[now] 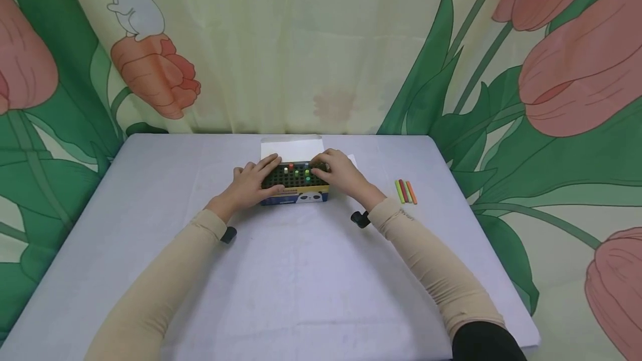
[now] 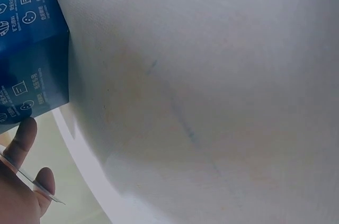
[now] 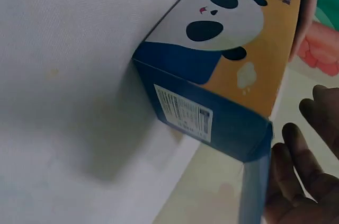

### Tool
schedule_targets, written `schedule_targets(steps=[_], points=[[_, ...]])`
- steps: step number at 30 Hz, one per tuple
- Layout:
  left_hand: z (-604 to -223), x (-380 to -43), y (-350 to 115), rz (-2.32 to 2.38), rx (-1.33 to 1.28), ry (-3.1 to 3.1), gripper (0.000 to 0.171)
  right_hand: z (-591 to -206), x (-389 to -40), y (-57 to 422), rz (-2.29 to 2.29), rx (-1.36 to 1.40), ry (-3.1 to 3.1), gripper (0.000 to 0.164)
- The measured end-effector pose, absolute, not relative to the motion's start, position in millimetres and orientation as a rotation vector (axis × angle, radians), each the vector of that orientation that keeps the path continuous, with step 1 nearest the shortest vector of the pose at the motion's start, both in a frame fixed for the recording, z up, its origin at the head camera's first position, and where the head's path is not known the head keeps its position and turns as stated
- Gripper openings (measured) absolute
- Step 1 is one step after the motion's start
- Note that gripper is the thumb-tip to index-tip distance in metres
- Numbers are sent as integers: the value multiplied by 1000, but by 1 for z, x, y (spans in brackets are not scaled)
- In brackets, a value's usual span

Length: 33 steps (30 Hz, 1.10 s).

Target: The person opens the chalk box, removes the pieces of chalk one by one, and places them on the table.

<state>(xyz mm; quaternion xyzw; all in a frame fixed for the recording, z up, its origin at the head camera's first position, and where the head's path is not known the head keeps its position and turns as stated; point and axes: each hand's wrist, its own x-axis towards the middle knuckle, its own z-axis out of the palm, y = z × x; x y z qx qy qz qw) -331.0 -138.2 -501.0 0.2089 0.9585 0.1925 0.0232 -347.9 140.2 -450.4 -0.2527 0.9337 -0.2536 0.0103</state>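
Note:
A blue and yellow box (image 1: 296,198) with a panda face on its front stands upright on the table. Set into its top is a black grid of holes (image 1: 288,183), where several small coloured ends show. My left hand (image 1: 249,184) holds the box's left end, thumb along the front top edge and fingers spread toward the back. Over the right end of the grid is my right hand (image 1: 341,171), thumb and fingers bent and a little apart. In the right wrist view its fingers (image 3: 296,155) curve beside the box's side flap, with no object visible between them.
A white lid flap (image 1: 293,148) stands up behind the box. Several slim coloured sticks (image 1: 405,191), green, dark red and orange, lie side by side at the right of the table. The white table (image 1: 301,283) ends at a printed curtain (image 1: 281,43).

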Motion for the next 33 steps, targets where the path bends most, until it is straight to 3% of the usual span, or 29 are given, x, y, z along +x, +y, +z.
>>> schedule_targets(steps=[8,19,33], points=[[-500,-331,-135,611,642,2953,84,-458,-346,134,-707,-806,2820,29],[-504,-333,-137,607,638,2974,85,-465,-349,133,-748,-855,2834,18],[-503,-332,-137,629,635,2971,84,-466,-347,134,-747,-901,2854,17]])
